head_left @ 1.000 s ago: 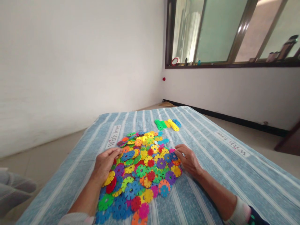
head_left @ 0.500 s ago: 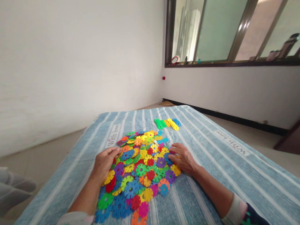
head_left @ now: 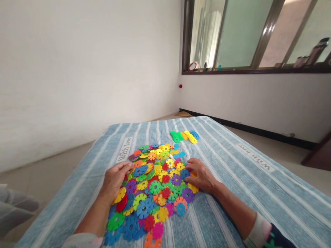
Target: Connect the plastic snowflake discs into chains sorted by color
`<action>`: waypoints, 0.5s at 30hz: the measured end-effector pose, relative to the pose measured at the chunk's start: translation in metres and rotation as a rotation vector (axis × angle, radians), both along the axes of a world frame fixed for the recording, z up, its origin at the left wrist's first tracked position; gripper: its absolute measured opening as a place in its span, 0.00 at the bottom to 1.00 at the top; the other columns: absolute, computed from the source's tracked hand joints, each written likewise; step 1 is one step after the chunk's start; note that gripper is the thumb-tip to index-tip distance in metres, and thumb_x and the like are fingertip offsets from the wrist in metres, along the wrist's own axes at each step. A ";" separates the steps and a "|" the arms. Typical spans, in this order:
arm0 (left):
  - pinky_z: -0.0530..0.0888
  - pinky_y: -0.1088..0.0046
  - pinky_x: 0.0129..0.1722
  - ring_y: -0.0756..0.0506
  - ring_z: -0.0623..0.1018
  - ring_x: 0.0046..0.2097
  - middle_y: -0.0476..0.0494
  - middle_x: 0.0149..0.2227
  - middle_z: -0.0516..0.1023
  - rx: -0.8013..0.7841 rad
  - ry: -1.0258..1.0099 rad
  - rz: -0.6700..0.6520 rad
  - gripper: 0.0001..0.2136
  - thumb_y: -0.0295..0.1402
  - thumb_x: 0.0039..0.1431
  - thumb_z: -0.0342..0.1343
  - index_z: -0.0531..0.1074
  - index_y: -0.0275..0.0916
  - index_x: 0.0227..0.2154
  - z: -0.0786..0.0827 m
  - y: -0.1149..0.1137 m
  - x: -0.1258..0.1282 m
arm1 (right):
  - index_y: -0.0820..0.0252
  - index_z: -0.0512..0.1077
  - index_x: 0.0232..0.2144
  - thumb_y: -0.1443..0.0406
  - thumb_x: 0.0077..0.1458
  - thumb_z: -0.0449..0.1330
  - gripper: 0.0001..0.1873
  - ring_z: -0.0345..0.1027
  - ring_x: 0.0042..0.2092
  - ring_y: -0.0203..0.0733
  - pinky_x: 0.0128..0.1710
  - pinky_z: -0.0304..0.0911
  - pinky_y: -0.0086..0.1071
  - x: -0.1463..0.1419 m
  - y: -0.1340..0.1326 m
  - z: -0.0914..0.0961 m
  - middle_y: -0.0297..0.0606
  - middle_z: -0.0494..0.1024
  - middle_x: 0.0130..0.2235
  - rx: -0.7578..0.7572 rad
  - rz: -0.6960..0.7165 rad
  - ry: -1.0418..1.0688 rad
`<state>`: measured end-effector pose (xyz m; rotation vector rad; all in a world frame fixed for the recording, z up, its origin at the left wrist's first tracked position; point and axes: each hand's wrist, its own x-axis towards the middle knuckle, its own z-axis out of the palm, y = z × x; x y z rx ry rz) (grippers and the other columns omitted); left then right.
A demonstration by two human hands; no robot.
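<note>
A wide heap of flower-shaped plastic snap discs (head_left: 155, 186) in many colours lies on the striped cloth. At its left edge is my left hand (head_left: 116, 176), thumb and fingertips pressed together against the discs; whatever they pinch is hidden. My right hand (head_left: 202, 175) rests at the right edge with thumb and fingers apart, beside a blue disc (head_left: 184, 173). Under that palm a yellow disc (head_left: 192, 188) shows in part. Beyond the heap lie joined rows of discs: green (head_left: 176, 136), yellow (head_left: 190, 137) and blue (head_left: 194, 134).
The blue-and-white striped cloth (head_left: 240, 179) covers a flat surface whose far edge faces the corner of the room. White walls (head_left: 85, 62) stand behind, with a window (head_left: 240, 34) at the upper right. Small items and a bottle (head_left: 318, 50) stand along its sill.
My right hand has shifted slightly to the left, its thumb and fingers a little further apart. My left hand stays nearly still, and the heap looks the same.
</note>
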<state>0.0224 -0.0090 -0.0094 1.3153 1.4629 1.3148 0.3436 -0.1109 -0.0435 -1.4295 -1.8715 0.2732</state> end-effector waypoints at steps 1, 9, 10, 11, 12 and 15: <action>0.76 0.68 0.39 0.41 0.81 0.37 0.45 0.28 0.82 0.004 0.002 -0.002 0.13 0.41 0.36 0.64 0.79 0.40 0.25 0.000 0.000 0.000 | 0.57 0.78 0.36 0.65 0.42 0.67 0.14 0.63 0.55 0.51 0.56 0.59 0.45 0.000 0.000 0.000 0.43 0.71 0.51 0.001 -0.003 0.023; 0.77 0.67 0.39 0.40 0.81 0.37 0.44 0.28 0.83 0.016 0.015 -0.018 0.12 0.41 0.37 0.63 0.79 0.40 0.25 0.001 0.000 0.000 | 0.57 0.75 0.31 0.69 0.45 0.63 0.07 0.67 0.51 0.46 0.54 0.62 0.41 -0.001 -0.001 0.001 0.40 0.75 0.45 0.060 0.056 0.171; 0.77 0.68 0.38 0.41 0.81 0.36 0.44 0.28 0.83 0.016 0.014 -0.017 0.12 0.41 0.37 0.63 0.79 0.40 0.25 0.002 0.000 0.000 | 0.57 0.75 0.30 0.69 0.46 0.62 0.06 0.68 0.50 0.46 0.53 0.62 0.41 0.000 -0.001 0.002 0.40 0.75 0.44 0.065 0.072 0.188; 0.77 0.69 0.38 0.41 0.81 0.36 0.45 0.28 0.83 0.012 0.013 -0.014 0.12 0.41 0.37 0.63 0.79 0.40 0.25 0.002 0.000 0.000 | 0.57 0.75 0.30 0.69 0.46 0.62 0.05 0.68 0.50 0.45 0.53 0.62 0.40 0.000 -0.002 0.002 0.40 0.76 0.44 0.068 0.088 0.203; 0.76 0.70 0.37 0.42 0.81 0.36 0.45 0.28 0.82 0.006 0.012 -0.009 0.12 0.41 0.37 0.63 0.79 0.39 0.25 0.003 -0.001 0.000 | 0.57 0.74 0.30 0.69 0.46 0.61 0.05 0.69 0.50 0.45 0.53 0.62 0.40 0.000 -0.002 0.003 0.41 0.76 0.43 0.069 0.103 0.219; 0.76 0.72 0.35 0.43 0.80 0.35 0.45 0.28 0.82 -0.014 0.018 0.006 0.13 0.41 0.37 0.64 0.79 0.39 0.27 0.001 0.000 -0.001 | 0.57 0.74 0.29 0.70 0.46 0.62 0.04 0.70 0.48 0.44 0.51 0.63 0.39 0.001 -0.003 0.004 0.41 0.76 0.42 0.058 0.131 0.267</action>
